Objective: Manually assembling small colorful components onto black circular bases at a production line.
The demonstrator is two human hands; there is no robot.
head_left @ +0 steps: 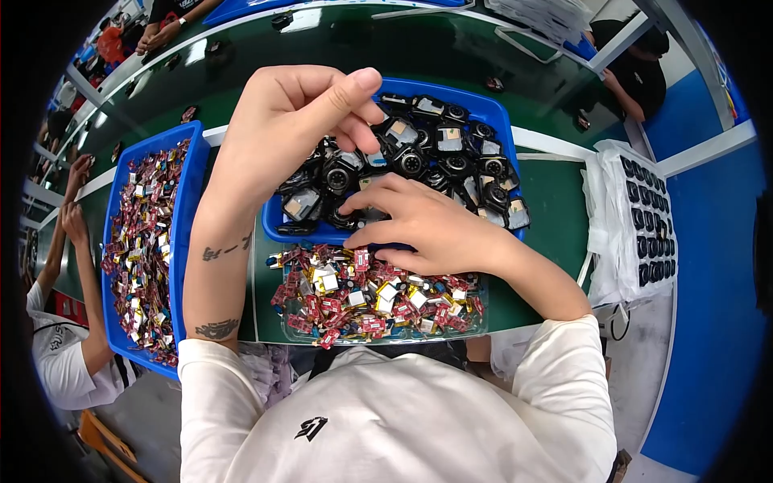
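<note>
Black modules (412, 163), blue bin rim (310, 237) under spread right hand (431, 225), left hand (302, 121) half-curled, clear above

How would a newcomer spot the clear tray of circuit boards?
On the green table, find the blue bin of black devices. On its near side, toward the white shirt, lies the clear tray. Unlike the left blue bin, with similar boards, it is transparent.

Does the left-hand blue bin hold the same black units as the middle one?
No, the left-hand bin holds small red, white and yellow parts; the black units fill the middle bin.
</note>
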